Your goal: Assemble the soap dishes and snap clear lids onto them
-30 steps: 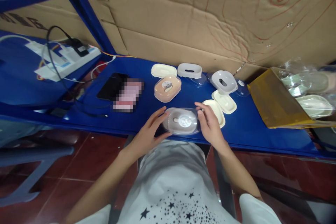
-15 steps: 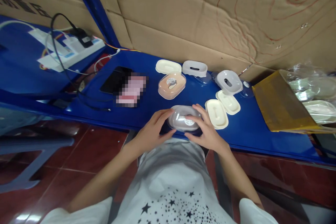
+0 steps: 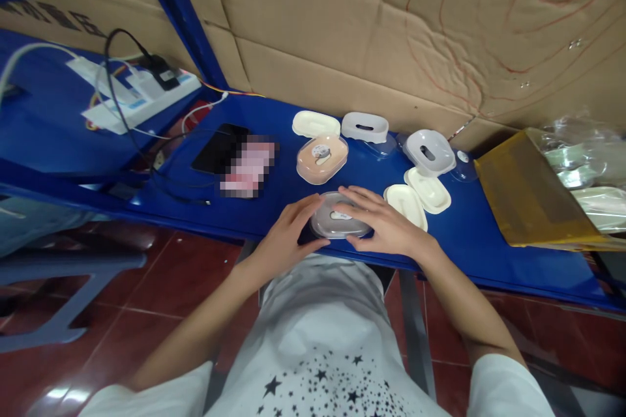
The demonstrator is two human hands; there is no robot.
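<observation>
A grey soap box (image 3: 328,220) with a clear lid lies near the front edge of the blue table, in front of my body. My left hand (image 3: 288,234) curves round its left end, with thumb and fingers gripping the rim. Across its right part lies my right hand (image 3: 379,221), fingers over the lid and thumb at the near edge, hiding that end. Just beyond is a peach soap box (image 3: 323,159) with a clear lid and a round label. To the right, cream trays (image 3: 405,203) and a grey soap dish (image 3: 429,151) with a slot are nearest my right hand.
At the back stand a cream tray (image 3: 315,124) and a grey slotted base (image 3: 364,126), near clear lids (image 3: 381,146). On the right, a cardboard box (image 3: 531,195) holds plastic-wrapped pieces. Left are a black phone (image 3: 220,146), a blurred pink item (image 3: 249,166) and a power strip (image 3: 141,104) with cables.
My right hand has moved leftward and further over the lid, its fingers now covering more of the top. My left hand keeps its place at the left end.
</observation>
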